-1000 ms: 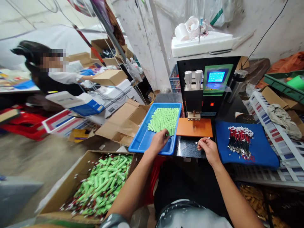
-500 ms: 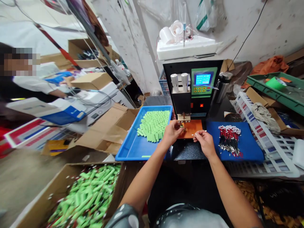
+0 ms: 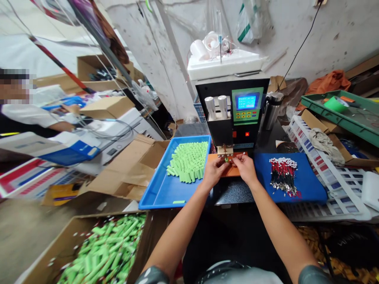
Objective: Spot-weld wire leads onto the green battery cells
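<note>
My left hand (image 3: pixel 213 172) pinches a green battery cell (image 3: pixel 226 160) end-up, under the electrode tips (image 3: pixel 225 150) of a black spot welder (image 3: pixel 219 132). Close beside it, the fingers of my right hand (image 3: pixel 245 167) are closed on a thin wire lead, mostly hidden, with a small white connector (image 3: pixel 244 153) showing above them. Both hands are over an orange board (image 3: pixel 235 172) at the welder's foot. On the left, a blue tray (image 3: pixel 156 200) holds many green cells (image 3: pixel 188 161). Red and black wire leads (image 3: pixel 283 173) lie bunched on a blue cloth (image 3: pixel 312 189) at right.
A cardboard box (image 3: pixel 71 232) of green wired cells stands low at left. White foam (image 3: pixel 227 63) tops the welder, with a steel flask (image 3: pixel 272 108) beside it. A white slatted basket (image 3: pixel 340 185) and green tray (image 3: pixel 325 110) are at right. A co-worker (image 3: pixel 26 114) sits far left.
My right hand has moved left with the wire lead, up to the cell in my left hand under the electrodes. The camera view has shifted slightly.
</note>
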`<action>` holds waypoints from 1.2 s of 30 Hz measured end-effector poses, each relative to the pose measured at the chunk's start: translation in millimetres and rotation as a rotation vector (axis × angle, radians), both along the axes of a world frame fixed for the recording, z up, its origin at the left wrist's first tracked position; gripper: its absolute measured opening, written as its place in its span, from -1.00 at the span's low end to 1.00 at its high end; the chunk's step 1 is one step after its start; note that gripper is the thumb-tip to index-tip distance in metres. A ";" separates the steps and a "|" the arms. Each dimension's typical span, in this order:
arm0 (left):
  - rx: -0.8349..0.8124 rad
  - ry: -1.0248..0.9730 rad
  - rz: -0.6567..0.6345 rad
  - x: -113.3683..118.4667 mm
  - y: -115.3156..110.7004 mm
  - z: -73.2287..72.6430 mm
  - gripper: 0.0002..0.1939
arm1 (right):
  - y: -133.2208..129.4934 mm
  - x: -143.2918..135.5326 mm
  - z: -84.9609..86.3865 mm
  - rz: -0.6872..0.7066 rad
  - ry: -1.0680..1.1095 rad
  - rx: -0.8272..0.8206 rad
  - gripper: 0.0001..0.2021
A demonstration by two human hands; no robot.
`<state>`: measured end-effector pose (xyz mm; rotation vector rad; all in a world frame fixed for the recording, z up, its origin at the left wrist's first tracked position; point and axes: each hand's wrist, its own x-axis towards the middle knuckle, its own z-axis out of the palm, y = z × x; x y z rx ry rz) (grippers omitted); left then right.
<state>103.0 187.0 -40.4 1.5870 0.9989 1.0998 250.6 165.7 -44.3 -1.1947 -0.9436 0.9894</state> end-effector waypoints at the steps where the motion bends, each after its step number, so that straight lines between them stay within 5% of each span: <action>1: 0.005 -0.006 -0.002 0.2 0.1 -0.9 -0.67 | 1.9 -1.4 0.9 0.005 0.000 0.001 -0.70; 36: 0.058 0.064 0.073 -0.5 0.0 -10.7 -0.70 | 4.3 -7.8 -4.6 -0.020 -0.268 0.024 -0.76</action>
